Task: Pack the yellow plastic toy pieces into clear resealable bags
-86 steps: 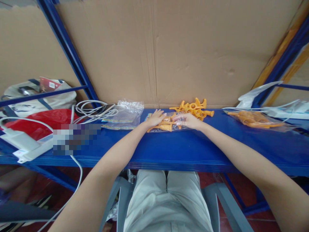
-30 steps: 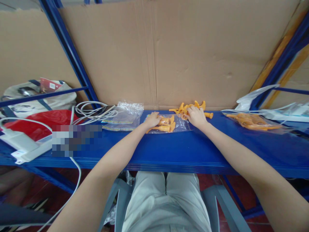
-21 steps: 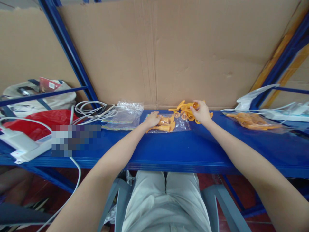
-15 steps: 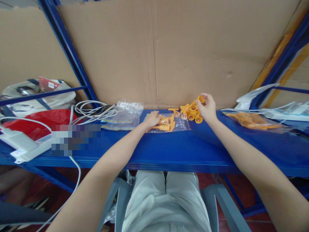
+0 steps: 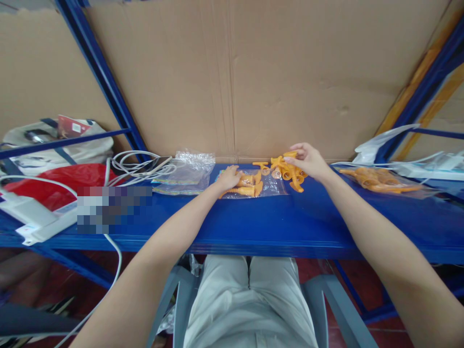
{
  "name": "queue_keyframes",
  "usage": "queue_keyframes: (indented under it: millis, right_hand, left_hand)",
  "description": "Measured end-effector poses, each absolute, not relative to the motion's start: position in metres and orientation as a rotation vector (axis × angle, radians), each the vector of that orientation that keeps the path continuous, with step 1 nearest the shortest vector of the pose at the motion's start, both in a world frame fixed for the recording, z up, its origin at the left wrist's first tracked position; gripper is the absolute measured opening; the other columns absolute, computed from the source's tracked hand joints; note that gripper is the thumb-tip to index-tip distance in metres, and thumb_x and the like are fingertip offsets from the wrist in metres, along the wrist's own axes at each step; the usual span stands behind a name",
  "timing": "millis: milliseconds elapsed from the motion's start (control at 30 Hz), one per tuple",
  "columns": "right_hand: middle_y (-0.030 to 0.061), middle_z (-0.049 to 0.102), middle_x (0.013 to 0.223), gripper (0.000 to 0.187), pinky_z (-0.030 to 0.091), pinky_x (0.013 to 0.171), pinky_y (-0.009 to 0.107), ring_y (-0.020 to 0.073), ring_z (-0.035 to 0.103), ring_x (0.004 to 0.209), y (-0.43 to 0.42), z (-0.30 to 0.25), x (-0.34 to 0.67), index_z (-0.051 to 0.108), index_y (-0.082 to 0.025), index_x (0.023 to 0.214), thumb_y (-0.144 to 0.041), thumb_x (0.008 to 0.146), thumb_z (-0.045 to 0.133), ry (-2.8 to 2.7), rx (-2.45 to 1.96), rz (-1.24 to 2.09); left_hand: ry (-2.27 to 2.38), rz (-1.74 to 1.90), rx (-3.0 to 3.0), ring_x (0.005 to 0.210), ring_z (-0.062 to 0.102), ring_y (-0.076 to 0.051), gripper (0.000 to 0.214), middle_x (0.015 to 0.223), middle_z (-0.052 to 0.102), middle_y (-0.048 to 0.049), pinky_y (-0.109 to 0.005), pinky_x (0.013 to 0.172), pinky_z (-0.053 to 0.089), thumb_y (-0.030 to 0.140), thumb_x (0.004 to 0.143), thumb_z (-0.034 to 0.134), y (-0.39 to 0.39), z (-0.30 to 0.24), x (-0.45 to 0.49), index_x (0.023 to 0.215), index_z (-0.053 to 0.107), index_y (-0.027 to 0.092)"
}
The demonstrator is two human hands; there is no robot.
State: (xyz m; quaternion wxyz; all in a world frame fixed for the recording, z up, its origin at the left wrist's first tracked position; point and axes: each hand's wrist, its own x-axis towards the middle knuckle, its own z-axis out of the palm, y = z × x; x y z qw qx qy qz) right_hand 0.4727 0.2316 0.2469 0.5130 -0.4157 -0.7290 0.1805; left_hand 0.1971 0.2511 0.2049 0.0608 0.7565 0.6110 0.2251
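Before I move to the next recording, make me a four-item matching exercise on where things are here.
1. left hand
2. red bundle
3. right hand
4. cardboard sheet

A. behind the blue table
B. at the loose orange pieces
C. on the part-filled clear bag
D. in front of the canvas bag

Pairs: 1-C, 2-D, 3-B, 4-A

You have soft, even, moderate light, with a faint sheen across the blue worktop (image 5: pixel 261 222) and small glints on the clear plastic bags (image 5: pixel 274 184). Below, the red floor (image 5: pixel 393 337) looks dim. Your wide view stretches toward its edges; a mosaic patch (image 5: pixel 114 209) hides detail.
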Motion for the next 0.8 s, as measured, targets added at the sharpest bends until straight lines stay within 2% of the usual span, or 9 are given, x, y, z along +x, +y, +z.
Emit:
queue_keyframes:
  millis: [167,400,500,667,800]
  right_hand:
    - [0.0037,0.066,0.073,0.045,0.050,0.059,0.030,0.0182,0.064,0.068,0.228,0.236,0.464,0.049,-0.019,0.081,-0.047,0.059,0.077,-1.948,-1.142,0.658]
    - [0.0007,0.061,0.062,0.025,0.044,0.056,0.029,0.0161,0.057,0.061,0.226,0.230,0.463,0.053,-0.021,0.062,-0.033,0.060,0.074,-2.339,-1.368,0.424]
    - [0.0001,0.056,0.057,0.025,0.037,0.054,0.027,0.0153,0.053,0.058,0.220,0.240,0.467,0.052,-0.019,0.057,-0.031,0.063,0.072,-2.517,-1.555,0.276]
    - [-0.0002,0.053,0.054,0.020,0.031,0.053,0.024,0.0135,0.050,0.056,0.211,0.254,0.474,0.055,-0.017,0.056,-0.028,0.067,0.067,-2.664,-1.850,0.179]
    - [0.0001,0.057,0.059,0.011,0.032,0.054,0.023,0.0132,0.052,0.059,0.208,0.256,0.471,0.058,-0.016,0.062,-0.023,0.069,0.062,-2.592,-1.720,0.164]
  left_hand:
    - [1.850,0.673,2.271,0.139,0.034,-0.021,0.051,0.146,0.043,-0.0116,-0.029,0.114,0.022,0.032,0.094,0.030,0.250,0.207,0.198,0.138,0.044,0.009]
    - [1.853,0.686,2.256,0.138,0.035,-0.021,0.050,0.146,0.044,-0.0100,-0.031,0.114,0.023,0.032,0.094,0.031,0.249,0.207,0.198,0.138,0.045,0.012]
    - [1.849,0.700,2.242,0.138,0.036,-0.021,0.049,0.146,0.044,-0.0115,-0.030,0.114,0.023,0.030,0.094,0.033,0.249,0.208,0.198,0.137,0.045,0.010]
    - [1.852,0.715,2.200,0.138,0.036,-0.022,0.049,0.146,0.043,-0.0134,-0.031,0.113,0.026,0.031,0.094,0.035,0.251,0.211,0.197,0.136,0.045,0.009]
    - [1.863,0.707,2.138,0.138,0.036,-0.024,0.051,0.147,0.041,-0.0156,-0.034,0.112,0.027,0.033,0.095,0.033,0.251,0.214,0.195,0.138,0.043,0.007]
